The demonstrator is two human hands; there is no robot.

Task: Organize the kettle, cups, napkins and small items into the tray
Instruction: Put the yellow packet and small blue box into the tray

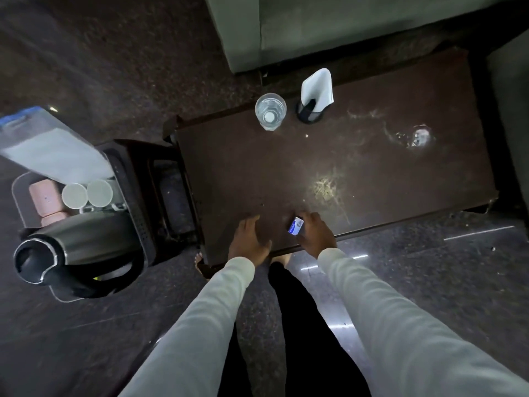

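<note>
My right hand [315, 233] grips a small blue and white box [295, 225] at the near edge of the brown table [372, 173]. My left hand [249, 240] rests flat on the table beside it, fingers spread. At the left, a clear tray [17, 184] holds a steel kettle [77, 247], two white cups [87, 193], a pink bottle [47, 202] and a tall clear container [45, 144]. At the table's far side stand a water bottle [270, 111] and white napkins [317, 87] in a dark holder [309, 114].
The tray sits on a dark low stand [143, 181] left of the table. A grey sofa [343, 27] rises behind the table. Polished stone floor [429, 267] surrounds it. My legs and a bare foot [199, 260] are at the near table edge.
</note>
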